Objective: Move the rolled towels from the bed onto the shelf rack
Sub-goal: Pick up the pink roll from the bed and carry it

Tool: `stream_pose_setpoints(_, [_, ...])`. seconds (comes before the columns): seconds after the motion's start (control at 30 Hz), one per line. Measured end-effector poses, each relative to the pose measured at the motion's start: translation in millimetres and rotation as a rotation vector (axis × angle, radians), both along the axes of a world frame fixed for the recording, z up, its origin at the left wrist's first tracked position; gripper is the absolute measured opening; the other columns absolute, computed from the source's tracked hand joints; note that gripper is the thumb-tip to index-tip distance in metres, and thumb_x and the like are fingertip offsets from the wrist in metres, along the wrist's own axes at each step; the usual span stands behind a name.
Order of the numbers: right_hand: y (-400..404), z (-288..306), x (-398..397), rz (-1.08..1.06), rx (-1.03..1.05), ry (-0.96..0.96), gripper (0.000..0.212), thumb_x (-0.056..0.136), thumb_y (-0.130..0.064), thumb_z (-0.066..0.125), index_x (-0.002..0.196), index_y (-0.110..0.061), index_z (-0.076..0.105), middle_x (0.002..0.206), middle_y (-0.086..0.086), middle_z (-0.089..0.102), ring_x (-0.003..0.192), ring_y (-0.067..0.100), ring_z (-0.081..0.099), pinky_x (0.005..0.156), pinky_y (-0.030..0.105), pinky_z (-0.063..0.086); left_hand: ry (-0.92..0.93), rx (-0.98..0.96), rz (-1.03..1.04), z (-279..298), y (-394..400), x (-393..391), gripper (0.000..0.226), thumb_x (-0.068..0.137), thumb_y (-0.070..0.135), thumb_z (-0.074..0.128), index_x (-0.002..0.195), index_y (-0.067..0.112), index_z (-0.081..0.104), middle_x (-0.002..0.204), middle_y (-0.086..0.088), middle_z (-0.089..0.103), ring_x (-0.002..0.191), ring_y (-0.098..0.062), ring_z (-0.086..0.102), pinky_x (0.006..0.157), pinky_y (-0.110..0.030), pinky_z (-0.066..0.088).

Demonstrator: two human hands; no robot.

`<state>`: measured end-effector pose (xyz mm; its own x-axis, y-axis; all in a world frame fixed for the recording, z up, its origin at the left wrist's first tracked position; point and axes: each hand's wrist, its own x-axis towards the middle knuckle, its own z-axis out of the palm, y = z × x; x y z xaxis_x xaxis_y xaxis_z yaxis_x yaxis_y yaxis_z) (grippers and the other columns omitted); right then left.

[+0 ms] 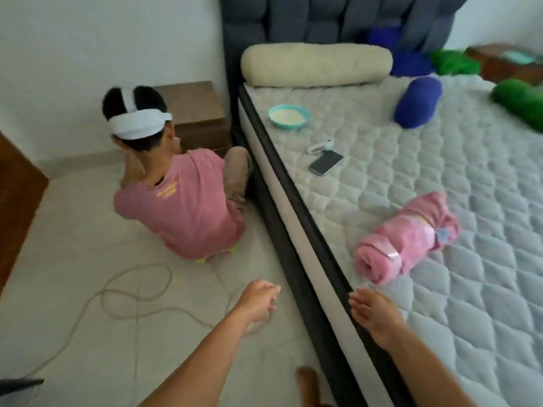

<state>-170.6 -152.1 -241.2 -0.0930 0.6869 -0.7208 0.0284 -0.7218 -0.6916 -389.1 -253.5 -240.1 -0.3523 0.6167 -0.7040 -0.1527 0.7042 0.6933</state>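
pink rolled towel on bed, just beyond your right hand; fingers loosely apart, empty; left hand likewise

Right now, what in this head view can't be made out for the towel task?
- Shelf rack: not in view anywhere.
- Green rolled towels: cut off by the right edge and blurred, so the count is unclear.
- Pink rolled towel: its clear band's marking is too blurred to read.
- Left hand and right hand: empty.
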Motion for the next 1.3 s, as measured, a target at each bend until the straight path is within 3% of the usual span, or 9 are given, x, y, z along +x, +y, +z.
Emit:
stream_pose_setpoints(0.13, [76, 2, 70, -0.16, 0.075, 0.001, 0.014, 0.095, -0.005, 0.045, 0.087, -0.009, 0.056, 0.083, 0.009, 0.059, 0.072, 0.019, 0.054, 0.067, 0.027, 0.045, -0.145, -0.102, -0.053, -11, 87, 61, 0.017, 0.094, 0.034, 0.056, 0.102, 0.02, 0.051, 0.098, -0.002, 0.055, 0.081, -0.015, 0.056, 0.065, -0.032, 0.043])
stream_pose_setpoints(0.27, [167, 4, 125, -0.248, 0.14, -0.099, 0.012, 0.094, -0.004, 0.046, 0.088, -0.008, 0.055, 0.086, 0.009, 0.057, 0.077, 0.019, 0.055, 0.072, 0.029, 0.047, -0.369, -0.306, 0.041, -14, 173, 118, 0.079, 0.077, 0.055, 0.07, 0.14, 0.021, 0.036, 0.145, -0.017, 0.038, 0.129, -0.033, 0.044, 0.078, -0.06, 0.046])
stream_pose_setpoints(0.4, [258, -9, 158, -0.031, 0.2, -0.294, 0.026, 0.09, -0.01, 0.056, 0.114, 0.002, 0.058, 0.1, 0.013, 0.056, 0.089, 0.024, 0.052, 0.08, 0.038, 0.046, -0.469, -0.327, 0.143, -18, 242, 168, 0.09, 0.075, 0.055, 0.071, 0.147, 0.021, 0.03, 0.149, -0.02, 0.037, 0.127, -0.04, 0.049, 0.09, -0.067, 0.047])
stream_pose_setpoints(0.47, [299, -15, 162, 0.096, 0.26, -0.428, 0.041, 0.087, -0.014, 0.062, 0.123, 0.005, 0.056, 0.102, 0.013, 0.057, 0.082, 0.024, 0.054, 0.072, 0.034, 0.044, -0.451, -0.384, 0.22, -22, 268, 178, 0.086, 0.074, 0.052, 0.073, 0.143, 0.021, 0.033, 0.146, -0.022, 0.04, 0.124, -0.045, 0.05, 0.096, -0.067, 0.044])
stream_pose_setpoints(0.57, [349, -24, 162, 0.213, 0.26, -0.523, 0.061, 0.084, -0.029, 0.067, 0.135, -0.003, 0.045, 0.128, 0.018, 0.057, 0.111, 0.035, 0.057, 0.081, 0.036, 0.046, -0.41, -0.498, 0.31, -27, 290, 176, 0.084, 0.07, 0.049, 0.078, 0.136, 0.014, 0.038, 0.141, -0.022, 0.042, 0.126, -0.043, 0.047, 0.099, -0.06, 0.042])
stream_pose_setpoints(0.7, [390, -44, 154, 0.336, 0.183, -0.467, 0.082, 0.075, -0.037, 0.074, 0.141, -0.01, 0.033, 0.137, 0.018, 0.05, 0.119, 0.036, 0.053, 0.097, 0.047, 0.046, -0.372, -0.569, 0.342, -34, 302, 168, 0.08, 0.067, 0.048, 0.08, 0.127, 0.013, 0.041, 0.133, -0.022, 0.046, 0.115, -0.043, 0.051, 0.075, -0.051, 0.049])
stream_pose_setpoints(1.03, [380, -74, 153, 0.281, 0.084, -0.387, 0.036, 0.083, -0.035, 0.064, 0.103, -0.006, 0.058, 0.103, 0.018, 0.06, 0.091, 0.03, 0.054, 0.08, 0.04, 0.047, -0.233, -0.497, 0.357, -44, 292, 175, 0.058, 0.074, 0.036, 0.078, 0.119, 0.014, 0.049, 0.112, -0.018, 0.056, 0.095, -0.034, 0.057, 0.085, -0.054, 0.053])
stream_pose_setpoints(1.23, [337, -89, 163, 0.211, 0.009, -0.382, 0.067, 0.07, -0.05, 0.063, 0.115, -0.001, 0.057, 0.113, 0.022, 0.063, 0.101, 0.038, 0.06, 0.089, 0.051, 0.052, -0.011, -0.351, 0.362, -23, 264, 165, 0.031, 0.081, 0.04, 0.072, 0.085, 0.012, 0.058, 0.051, -0.011, 0.045, 0.049, -0.02, 0.044, 0.056, -0.032, 0.047])
stream_pose_setpoints(1.3, [315, -107, 166, 0.219, -0.035, -0.352, 0.073, 0.069, -0.053, 0.06, 0.119, 0.0, 0.054, 0.118, 0.023, 0.061, 0.104, 0.04, 0.06, 0.092, 0.054, 0.05, 0.024, -0.284, 0.385, -10, 248, 155, 0.029, 0.079, 0.039, 0.073, 0.085, 0.013, 0.062, 0.059, -0.011, 0.054, 0.051, -0.021, 0.049, 0.053, -0.028, 0.046])
